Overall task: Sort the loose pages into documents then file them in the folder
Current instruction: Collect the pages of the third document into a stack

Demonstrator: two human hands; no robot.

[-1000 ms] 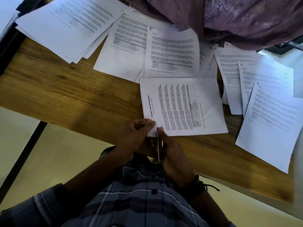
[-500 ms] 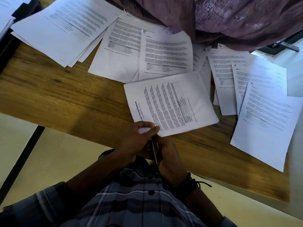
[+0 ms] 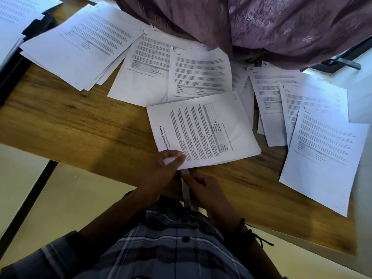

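Note:
A stack of printed pages (image 3: 203, 129) headed as a financial statement lies tilted near the front edge of the wooden table (image 3: 80, 121). My left hand (image 3: 163, 174) pinches its near-left corner between thumb and fingers. Directly beside it, my right hand (image 3: 209, 194) grips a slim metal tool (image 3: 186, 192) that looks like a stapler, its tip at that same corner. Loose pages lie across the back: a fanned pile (image 3: 80, 47) at left, two sheets (image 3: 201, 73) in the middle, and several overlapping sheets (image 3: 326, 150) at right.
Purple cloth (image 3: 261, 23) hangs over the far edge and covers the tops of some pages. A dark folder (image 3: 12, 65) with more pages on it sits at the far left corner. Bare wood shows at front left.
The stack has turned anticlockwise and slid a little left, from square with the table edge to tilted. Both hands have stayed at its near corner with the tool.

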